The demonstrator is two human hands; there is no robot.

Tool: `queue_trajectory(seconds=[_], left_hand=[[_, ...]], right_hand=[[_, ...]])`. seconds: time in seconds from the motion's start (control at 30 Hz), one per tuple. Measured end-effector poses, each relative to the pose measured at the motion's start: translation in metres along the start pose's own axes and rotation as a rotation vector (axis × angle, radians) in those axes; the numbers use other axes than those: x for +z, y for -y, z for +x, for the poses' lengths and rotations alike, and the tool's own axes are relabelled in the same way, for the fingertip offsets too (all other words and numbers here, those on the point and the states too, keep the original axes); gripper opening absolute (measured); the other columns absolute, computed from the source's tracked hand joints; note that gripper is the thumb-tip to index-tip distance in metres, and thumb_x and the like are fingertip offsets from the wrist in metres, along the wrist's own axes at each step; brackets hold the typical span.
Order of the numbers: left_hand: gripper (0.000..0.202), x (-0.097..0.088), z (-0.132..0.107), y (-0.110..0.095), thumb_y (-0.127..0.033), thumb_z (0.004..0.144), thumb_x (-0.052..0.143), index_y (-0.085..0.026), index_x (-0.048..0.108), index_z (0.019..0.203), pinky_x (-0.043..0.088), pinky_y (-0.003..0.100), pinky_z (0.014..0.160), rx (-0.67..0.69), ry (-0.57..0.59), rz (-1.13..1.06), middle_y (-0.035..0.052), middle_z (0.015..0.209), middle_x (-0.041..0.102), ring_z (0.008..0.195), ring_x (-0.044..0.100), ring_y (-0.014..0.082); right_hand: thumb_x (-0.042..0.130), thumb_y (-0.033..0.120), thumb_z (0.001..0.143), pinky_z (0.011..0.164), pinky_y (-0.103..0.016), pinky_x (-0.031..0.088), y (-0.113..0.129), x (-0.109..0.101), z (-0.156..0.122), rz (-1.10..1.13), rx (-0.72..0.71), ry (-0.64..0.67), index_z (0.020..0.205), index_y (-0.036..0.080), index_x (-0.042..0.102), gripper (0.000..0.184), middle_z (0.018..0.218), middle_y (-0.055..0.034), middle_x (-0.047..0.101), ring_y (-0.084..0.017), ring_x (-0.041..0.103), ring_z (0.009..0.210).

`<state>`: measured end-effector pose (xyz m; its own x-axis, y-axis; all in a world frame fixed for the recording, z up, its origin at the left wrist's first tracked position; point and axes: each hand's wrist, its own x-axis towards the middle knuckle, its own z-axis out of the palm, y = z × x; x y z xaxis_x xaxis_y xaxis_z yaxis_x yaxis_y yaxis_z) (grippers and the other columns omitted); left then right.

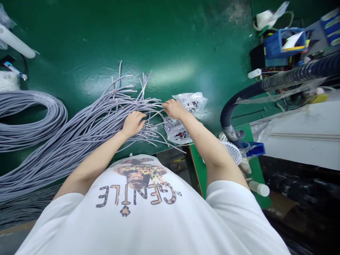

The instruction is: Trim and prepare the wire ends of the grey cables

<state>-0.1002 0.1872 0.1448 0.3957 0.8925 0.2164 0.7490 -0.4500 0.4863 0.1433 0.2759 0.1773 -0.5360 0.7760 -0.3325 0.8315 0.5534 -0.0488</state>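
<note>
To the right of the round grey plastic-sheathed cable coil (57, 106), we have the long grey cable bundle (87, 124) laid out, its loose tips (143, 85) left scattered and uneven, our right hand (174, 108) apparently pinching some, our left hand (131, 124) against the bundle, grip indeterminable.

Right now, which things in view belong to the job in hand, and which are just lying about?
Seemingly in the job: loose cables under the left hand and at the right hand; perhaps the bags.

Seemingly lying about: coil, hose, upper blue bin, white basket.
</note>
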Motion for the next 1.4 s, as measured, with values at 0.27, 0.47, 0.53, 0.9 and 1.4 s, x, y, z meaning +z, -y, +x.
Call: queue_trajectory(seconds=[0.27, 0.47, 0.53, 0.9, 1.4], left_hand=[[0.028, 0.005, -0.009, 0.009, -0.029, 0.091, 0.045, -0.015, 0.062, 0.108, 0.043, 0.038, 0.086, -0.036, -0.001, -0.006, 0.011, 0.103, 0.066, 0.099, 0.057, 0.0246], [0.054, -0.016, 0.007, 0.002, -0.046, 0.085, 0.055, -0.017, 0.05, 0.13, 0.031, 0.045, 0.102, 0.012, -0.087, 0.053, 0.0149, 0.131, 0.054, 0.124, 0.045, 0.0301], [0.073, -0.021, 0.015, -0.003, -0.055, 0.078, 0.06, -0.017, 0.042, 0.137, 0.026, 0.046, 0.106, 0.108, -0.041, 0.049, 0.0163, 0.139, 0.048, 0.13, 0.04, 0.0321], [0.04, 0.031, 0.02, 0.002, -0.048, 0.089, 0.047, -0.014, 0.066, 0.081, 0.037, 0.039, 0.075, 0.122, 0.184, 0.151, 0.0138, 0.08, 0.068, 0.081, 0.062, 0.0269], [0.023, 0.011, 0.006, 0.036, -0.027, 0.08, 0.059, -0.021, 0.067, 0.101, 0.032, 0.042, 0.086, 0.108, 0.231, -0.043, 0.0074, 0.094, 0.069, 0.101, 0.056, 0.0247]], right_hand=[[0.037, 0.026, 0.094, 0.083, -0.037, 0.039, 0.002, 0.001, 0.006, -0.022, 0.073, 0.114, 0.124, 0.008, 0.053, 0.038, 0.116, -0.0221, 0.064, -0.031, 0.06, 0.106], [0.032, 0.028, 0.097, 0.074, -0.032, 0.037, 0.03, -0.042, -0.039, -0.049, 0.067, 0.137, 0.104, 0.007, 0.06, 0.036, 0.097, -0.0207, 0.07, -0.029, 0.066, 0.091], [0.031, 0.031, 0.098, 0.068, -0.03, 0.035, 0.04, -0.059, -0.06, 0.016, -0.002, 0.15, 0.101, 0.01, 0.06, 0.036, 0.094, -0.0176, 0.07, -0.026, 0.067, 0.086], [0.024, 0.043, 0.1, 0.058, -0.028, 0.027, 0.1, -0.011, -0.12, 0.206, 0.155, 0.083, 0.085, 0.015, 0.061, 0.049, 0.075, -0.0107, 0.068, -0.02, 0.062, 0.067], [0.035, 0.063, 0.089, 0.057, -0.027, 0.037, 0.092, 0.063, -0.124, 1.193, 0.258, -0.12, 0.059, 0.021, 0.039, 0.052, 0.053, 0.0026, 0.043, -0.012, 0.044, 0.052]])
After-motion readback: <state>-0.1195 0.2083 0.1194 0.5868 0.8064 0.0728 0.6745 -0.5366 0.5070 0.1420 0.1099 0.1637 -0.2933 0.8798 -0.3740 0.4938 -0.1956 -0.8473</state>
